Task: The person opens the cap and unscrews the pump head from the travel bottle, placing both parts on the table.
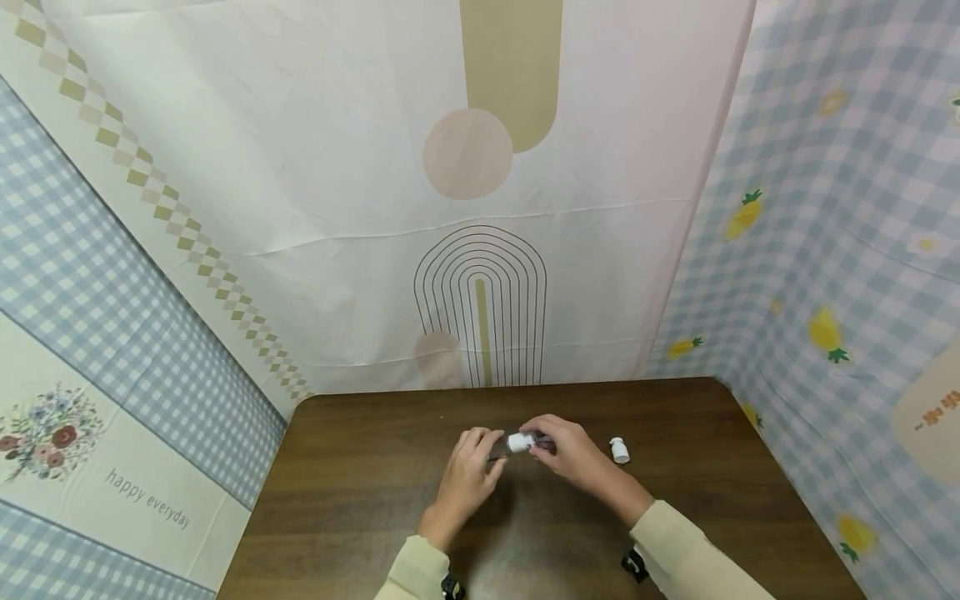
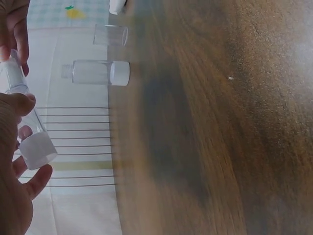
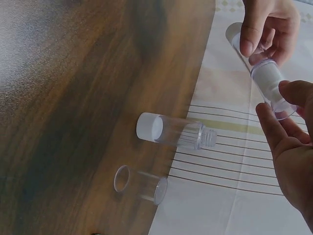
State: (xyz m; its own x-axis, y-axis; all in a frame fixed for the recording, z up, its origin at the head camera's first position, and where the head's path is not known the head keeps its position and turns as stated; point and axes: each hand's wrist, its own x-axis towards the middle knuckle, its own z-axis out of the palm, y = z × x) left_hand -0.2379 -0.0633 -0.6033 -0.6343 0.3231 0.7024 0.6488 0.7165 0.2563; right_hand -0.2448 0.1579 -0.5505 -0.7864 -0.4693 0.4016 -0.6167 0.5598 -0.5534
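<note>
Held between both hands is a clear pump bottle with a white base [image 2: 38,151], tilted above the table. My left hand [image 1: 465,473] grips its clear body, with the thumb across it. At the bottle's other end, my right hand [image 1: 572,452] pinches the clear cap [image 3: 284,111] around the white pump top [image 3: 268,81]. Whether the cap is fully seated cannot be told. A second clear bottle [image 3: 171,131] with a white base stands on the table, its threaded neck bare. Beside it stands a clear cap [image 3: 142,185]. A white pump head [image 1: 618,451] is right of my right hand.
The brown wooden table [image 1: 337,500] ends at a pale printed cloth [image 1: 360,308] at the back. Blue checked cloths hang at the left and right sides. A tiny white speck [image 2: 231,78] lies on the wood.
</note>
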